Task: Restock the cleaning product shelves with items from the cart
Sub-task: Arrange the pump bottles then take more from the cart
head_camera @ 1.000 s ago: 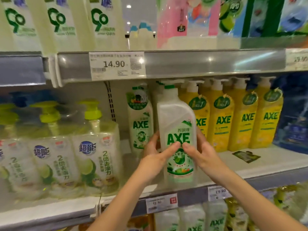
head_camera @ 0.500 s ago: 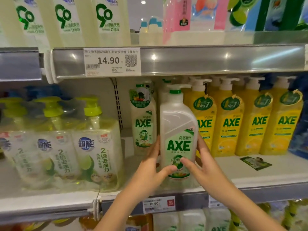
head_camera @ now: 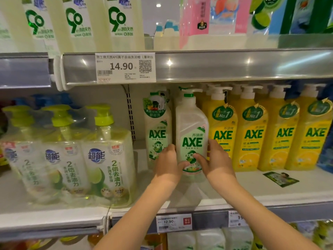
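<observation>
1. The left hand grips the left side of a white AXE bottle, with its thumb laid across the lower front label.
2. The right hand holds the same bottle from the right. Its fingers wrap round the side and its thumb presses the front of the label.
3. The white AXE bottle stands upright on the middle shelf, label facing out, its white pump head with a green collar on top. The hands hide its base, so I cannot tell whether it rests fully on the board.
4. A second white bottle of the same brand stands just beside it to the left and a little further back.
5. A row of yellow AXE bottles stands to the right, the nearest one close behind the right hand.
6. Wrapped packs of lime-pump bottles fill the left part of the shelf, well apart from the hands.
7. A dark leaflet lies flat on the shelf board in front of the yellow bottles.
8. A price tag reading 12.90 sits on the shelf edge below the held bottle. A larger tag reading 14.90 sits on the rail above.
9. On the upper shelf stand pale bottles marked 90 and, to their right, a pink pack.
</observation>
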Demonstrator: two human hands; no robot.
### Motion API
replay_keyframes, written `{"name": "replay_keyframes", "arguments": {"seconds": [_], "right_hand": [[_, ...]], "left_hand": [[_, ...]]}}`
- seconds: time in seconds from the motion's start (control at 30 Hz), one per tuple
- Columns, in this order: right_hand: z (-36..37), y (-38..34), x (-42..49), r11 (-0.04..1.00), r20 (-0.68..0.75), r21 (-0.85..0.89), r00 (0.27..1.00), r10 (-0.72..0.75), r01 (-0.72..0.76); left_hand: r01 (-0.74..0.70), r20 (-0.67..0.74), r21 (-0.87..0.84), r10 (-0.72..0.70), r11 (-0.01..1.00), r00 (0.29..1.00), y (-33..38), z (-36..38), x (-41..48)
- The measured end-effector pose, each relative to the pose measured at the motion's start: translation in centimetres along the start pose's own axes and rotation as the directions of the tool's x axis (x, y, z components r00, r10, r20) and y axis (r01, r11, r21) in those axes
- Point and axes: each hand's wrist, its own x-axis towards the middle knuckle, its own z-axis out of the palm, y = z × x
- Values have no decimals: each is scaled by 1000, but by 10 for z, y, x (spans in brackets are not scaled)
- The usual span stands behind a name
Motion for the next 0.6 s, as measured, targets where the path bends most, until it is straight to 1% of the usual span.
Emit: {"name": "replay_keyframes", "arguments": {"seconds": [0.07, 0.13, 0.2, 0.3, 0.37, 0.47, 0.6], "right_hand": [[1, -3, 6, 985, -5, -170, 1000, 30, -30], [3, -3, 9, 968, -5, -250, 1000, 27, -28], [5, -1, 11, 968, -25, -251, 1000, -8, 2], [9, 2, 14, 963, -36, -255, 994, -102, 89], [13, 5, 15, 967, -39, -214, 988, -146, 135], [21, 8, 20, 967, -48, -194, 983, -176, 164], [34, 10, 27, 947, -23, -265, 980, -196, 183]], "left_hand": [[-14, -32, 52, 16, 999, 999, 0, 0, 6], [-31, -62, 117, 38, 993, 997, -1, 0, 11], [-51, -73, 192, 66, 980, 995, -2, 1, 15], [-113, -64, 282, 136, 953, 989, -5, 4, 20], [-130, -59, 344, 160, 930, 985, -5, 5, 22], [-115, -75, 384, 155, 916, 985, -7, 11, 27], [-108, -56, 395, 141, 912, 988, -10, 19, 35]]}}
